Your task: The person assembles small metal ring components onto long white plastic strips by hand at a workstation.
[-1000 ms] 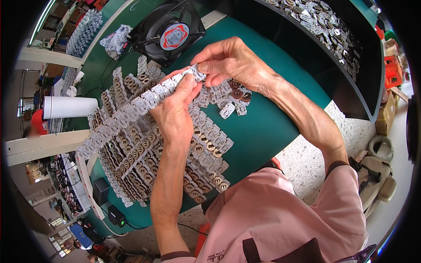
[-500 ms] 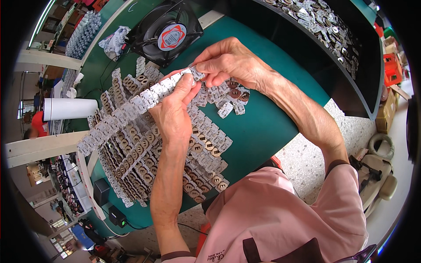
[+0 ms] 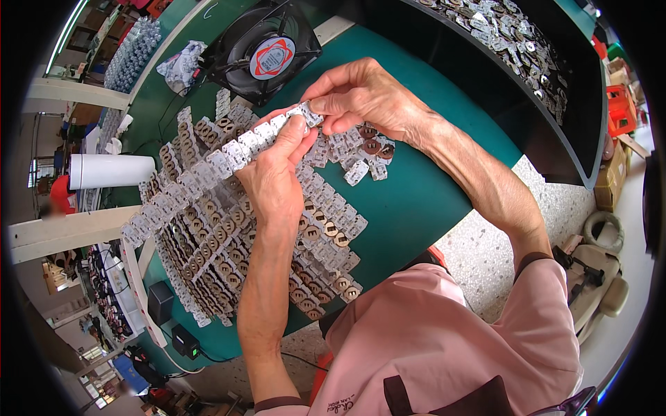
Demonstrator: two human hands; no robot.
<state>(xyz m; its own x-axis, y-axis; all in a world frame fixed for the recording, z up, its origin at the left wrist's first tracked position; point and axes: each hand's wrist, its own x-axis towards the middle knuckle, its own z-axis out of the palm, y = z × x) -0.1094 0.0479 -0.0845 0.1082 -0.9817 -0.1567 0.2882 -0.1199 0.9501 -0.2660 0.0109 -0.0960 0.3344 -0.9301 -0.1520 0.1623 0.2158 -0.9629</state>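
Note:
My left hand is closed around the upper end of a long strip of small pale plates, thumb on top. From there the strip slants down to the left, over several similar strips piled on the green table. At the strip's upper end my right hand pinches the last plate between thumb and fingers; its lower fingers are curled and partly hidden. Just below my right hand lies a heap of loose plates, some with brown round discs.
A black fan stands behind the strips. On the far right is a black bin holding many loose plates. A white cylinder and a white frame beam border the left side. A black adapter hangs near the table's lower left edge.
The fingers of my right hand have shifted slightly at the strip's end, and the last plate now lies more in line with the others. My left hand keeps its hold.

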